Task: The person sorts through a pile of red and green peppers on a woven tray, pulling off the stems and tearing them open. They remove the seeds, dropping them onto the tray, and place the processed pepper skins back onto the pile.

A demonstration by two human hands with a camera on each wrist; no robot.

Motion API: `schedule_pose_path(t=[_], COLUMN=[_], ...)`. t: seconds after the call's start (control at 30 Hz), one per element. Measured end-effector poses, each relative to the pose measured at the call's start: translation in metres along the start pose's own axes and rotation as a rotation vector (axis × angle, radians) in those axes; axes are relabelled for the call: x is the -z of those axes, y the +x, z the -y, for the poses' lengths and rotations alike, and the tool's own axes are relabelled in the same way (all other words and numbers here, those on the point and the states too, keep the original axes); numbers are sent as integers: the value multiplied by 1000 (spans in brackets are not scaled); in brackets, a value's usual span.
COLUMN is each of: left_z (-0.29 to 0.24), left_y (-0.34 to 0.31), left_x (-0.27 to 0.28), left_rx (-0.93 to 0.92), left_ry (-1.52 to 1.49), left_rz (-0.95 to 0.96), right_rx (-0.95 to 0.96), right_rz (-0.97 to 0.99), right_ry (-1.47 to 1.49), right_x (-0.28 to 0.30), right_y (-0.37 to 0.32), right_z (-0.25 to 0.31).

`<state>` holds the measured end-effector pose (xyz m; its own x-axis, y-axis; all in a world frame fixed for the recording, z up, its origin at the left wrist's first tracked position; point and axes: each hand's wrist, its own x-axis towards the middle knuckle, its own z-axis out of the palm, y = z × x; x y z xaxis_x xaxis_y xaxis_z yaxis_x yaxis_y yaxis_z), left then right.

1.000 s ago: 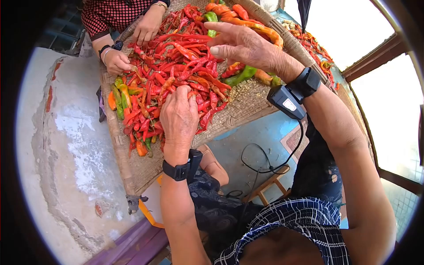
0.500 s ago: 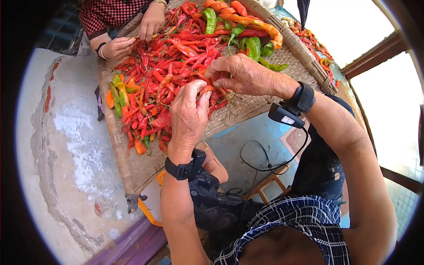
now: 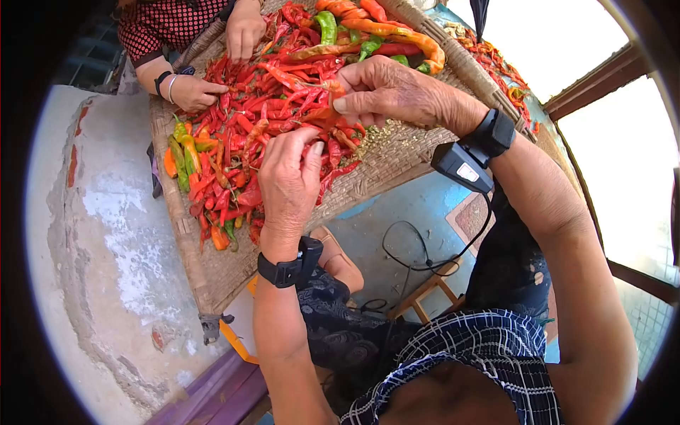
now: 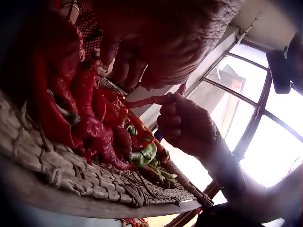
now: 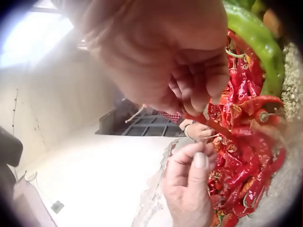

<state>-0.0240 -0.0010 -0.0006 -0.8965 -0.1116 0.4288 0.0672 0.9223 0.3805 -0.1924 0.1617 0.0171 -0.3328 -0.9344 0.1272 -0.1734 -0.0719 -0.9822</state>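
Note:
My right hand (image 3: 397,92) is over the near right side of the pepper heap and pinches a long red chili pepper (image 4: 147,101) between thumb and fingers. The pepper points away to the left, as the left wrist view shows. My left hand (image 3: 289,180) hovers at the near edge of the heap, fingers loosely bent, thumb (image 5: 200,163) close to the index finger. No pepper shows between them. Beneath both hands lie many wrinkled red peppers (image 5: 246,165) on a woven mat tray (image 3: 386,173).
Another person's hands (image 3: 244,32) work at the far left of the heap. Larger orange peppers (image 3: 418,39) and green peppers (image 3: 326,27) lie along the far right. Yellow-green peppers (image 3: 185,142) sit at the left edge, pale seeds (image 3: 375,134) at right. A cable (image 3: 425,265) hangs below.
My right hand came down from the upper right, met my left hand half a second ago, and is now apart from it with a pepper. My left hand has drawn slightly back.

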Motion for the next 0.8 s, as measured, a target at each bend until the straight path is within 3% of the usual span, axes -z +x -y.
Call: schedule_pose_path(t=[0.03, 0.1, 0.17, 0.23, 0.27, 0.43, 0.5, 0.53, 0.57, 0.63, 0.67, 0.7, 0.77, 0.8], left_z=[-2, -11, -13, -15, -11, -7, -8, -7, -7, -7, -8, -8, -6, -6], left_y=[-1, -3, -6, -6, -7, -7, -7, -7, -6, -5, -4, -4, -3, -3], left_x=[-2, -9, -14, -12, -15, -15, -13, -12, -12, -10, -9, -8, -7, -6], left_rx=[4, -125, -126, -49, -76, -58, -33, -30, -29, -21, -11, -11, -24, -21], left_ry=[-1, 117, 152, 273, 273, 305, 315, 301, 287, 277, 271, 271, 280, 281], left_rz=[-2, 69, 85, 296, 269, 247, 263, 229, 193, 157, 122, 122, 69, 67], right_rx=[-2, -83, -98, -204, -187, -156, -60, 112, 110, 555, 383, 382, 43, 101], right_rz=[4, 203, 227, 381, 397, 367, 161, -38, -39, -462, -403, -402, -160, -180], right_ry=[-1, -57, -58, -114, -94, 152, 319, 159, 159, -650, -740, -740, -867, -1035], right_x=[3, 9, 13, 19, 21, 27, 20, 11, 4, -4, -1, -1, -1, -4], right_y=[-2, -3, -4, -5, -4, 4, 14, 21, 28, 40, 31, 28, 24, 23], right_z=[4, 9, 14, 23, 21, 23, 21, 15, -1, -26, -30, -27, -21, -33])
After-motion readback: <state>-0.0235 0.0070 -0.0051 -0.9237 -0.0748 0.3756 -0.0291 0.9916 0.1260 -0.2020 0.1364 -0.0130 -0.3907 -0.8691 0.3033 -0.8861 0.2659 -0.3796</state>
